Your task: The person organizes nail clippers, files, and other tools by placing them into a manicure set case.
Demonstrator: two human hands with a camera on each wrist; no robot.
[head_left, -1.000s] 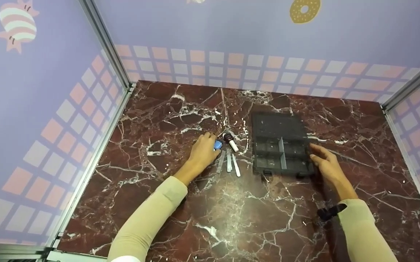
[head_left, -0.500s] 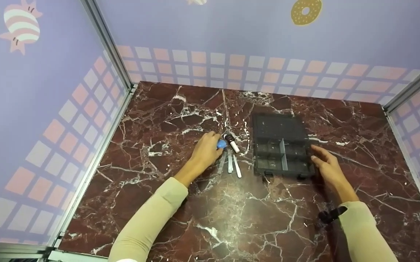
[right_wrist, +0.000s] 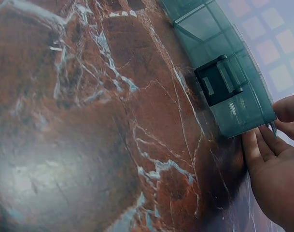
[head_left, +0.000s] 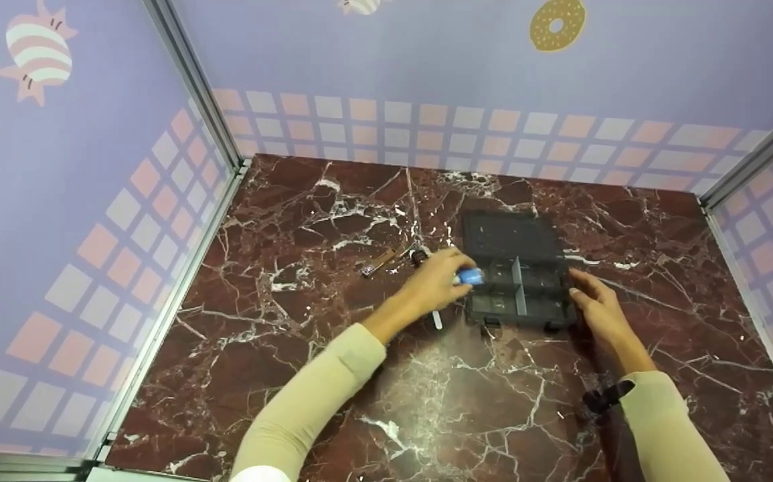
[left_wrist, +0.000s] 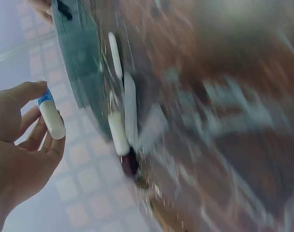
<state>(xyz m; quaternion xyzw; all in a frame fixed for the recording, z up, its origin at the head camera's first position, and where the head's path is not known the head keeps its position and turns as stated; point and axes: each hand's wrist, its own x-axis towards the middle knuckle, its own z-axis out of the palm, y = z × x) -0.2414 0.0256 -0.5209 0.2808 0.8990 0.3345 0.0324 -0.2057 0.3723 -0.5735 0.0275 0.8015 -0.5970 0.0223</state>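
your left hand (head_left: 434,284) is no longer resting by the pile of small things on the desk (head_left: 332,201); it is crossing rightward, and is now hanging at the left edge of the open grey organiser box (head_left: 517,271). its grip is pinching the small white tube with the blue cap (head_left: 470,276), lifted clear of the desk, so i am judging the tube is heading into a box compartment. your right hand (head_left: 595,304) is staying at the box's right edge, fingers relaxed and touching its wall. the tube's long axis is lying roughly left to right, blue cap pointing toward the box. the white sticks (left_wrist: 119,130) are remaining behind.
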